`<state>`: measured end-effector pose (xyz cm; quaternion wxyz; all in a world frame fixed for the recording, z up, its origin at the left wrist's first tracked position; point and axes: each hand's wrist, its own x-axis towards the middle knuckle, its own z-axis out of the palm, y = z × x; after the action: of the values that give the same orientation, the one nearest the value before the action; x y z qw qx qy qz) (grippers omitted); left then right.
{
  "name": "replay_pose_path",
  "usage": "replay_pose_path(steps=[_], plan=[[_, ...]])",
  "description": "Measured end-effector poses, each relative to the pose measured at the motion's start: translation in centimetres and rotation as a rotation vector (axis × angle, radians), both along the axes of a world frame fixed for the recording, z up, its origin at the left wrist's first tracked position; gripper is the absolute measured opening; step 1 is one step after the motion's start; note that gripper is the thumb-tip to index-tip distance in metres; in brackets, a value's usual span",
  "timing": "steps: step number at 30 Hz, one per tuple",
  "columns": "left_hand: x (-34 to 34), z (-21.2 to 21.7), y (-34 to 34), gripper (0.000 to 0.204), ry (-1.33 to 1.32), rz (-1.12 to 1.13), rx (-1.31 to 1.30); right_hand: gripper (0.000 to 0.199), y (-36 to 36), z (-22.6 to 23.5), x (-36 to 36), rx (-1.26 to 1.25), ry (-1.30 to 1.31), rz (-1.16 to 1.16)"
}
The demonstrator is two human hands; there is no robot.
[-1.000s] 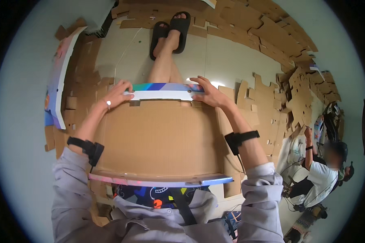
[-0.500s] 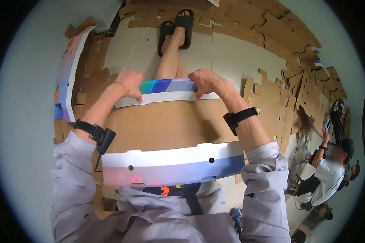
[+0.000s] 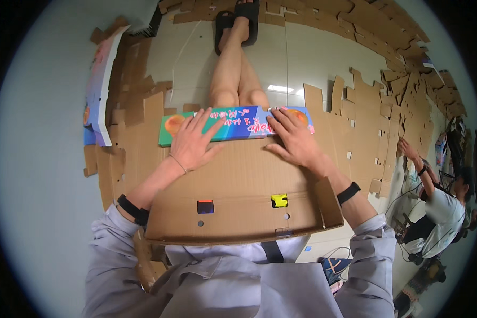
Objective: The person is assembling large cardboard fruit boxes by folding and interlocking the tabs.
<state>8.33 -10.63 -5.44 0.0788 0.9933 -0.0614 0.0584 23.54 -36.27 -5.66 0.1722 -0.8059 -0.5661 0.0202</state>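
Observation:
A cardboard box (image 3: 233, 164), plain brown inside, lies across my lap. Along its far edge runs a printed panel (image 3: 238, 132) in green, blue and purple with peach pictures. My left hand (image 3: 192, 143) rests open on the panel's left part, fingers stretched out over it. On the right part, my right hand (image 3: 297, 143) lies open too, its fingers spread and thumb out to the side. Nearest my body the box's brown near wall (image 3: 238, 214) stands raised, with rectangular and round cut-outs. A short side wall (image 3: 329, 204) rises at its right end.
Cardboard sheets (image 3: 355, 138) cover much of the floor at right and along the far side. Another printed box piece (image 3: 99, 90) leans at the left by the wall. My crossed legs (image 3: 230, 79) stretch ahead. A co-worker (image 3: 440, 212) sits at the far right.
My hands have gone from gripping the far wall's edge to lying flat on its printed face. The near wall showed its white and printed side; now its brown inner side shows.

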Motion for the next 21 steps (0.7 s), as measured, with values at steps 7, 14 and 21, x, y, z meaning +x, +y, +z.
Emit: replay_pose_path(steps=[7, 14, 21], plan=[[2.3, 1.9, 1.6, 0.052, 0.278, 0.047, -0.126, 0.059, 1.1, 1.2, 1.9, -0.041, 0.064, 0.005], [1.1, 0.2, -0.6, 0.058, 0.191, 0.097, -0.102, 0.052, 0.9, 0.5, 1.4, 0.056, -0.003, -0.071], [7.2, 4.7, 4.3, 0.066, 0.535, 0.082, -0.292, 0.043, 3.0, 3.5, 9.4, -0.124, 0.172, -0.091]])
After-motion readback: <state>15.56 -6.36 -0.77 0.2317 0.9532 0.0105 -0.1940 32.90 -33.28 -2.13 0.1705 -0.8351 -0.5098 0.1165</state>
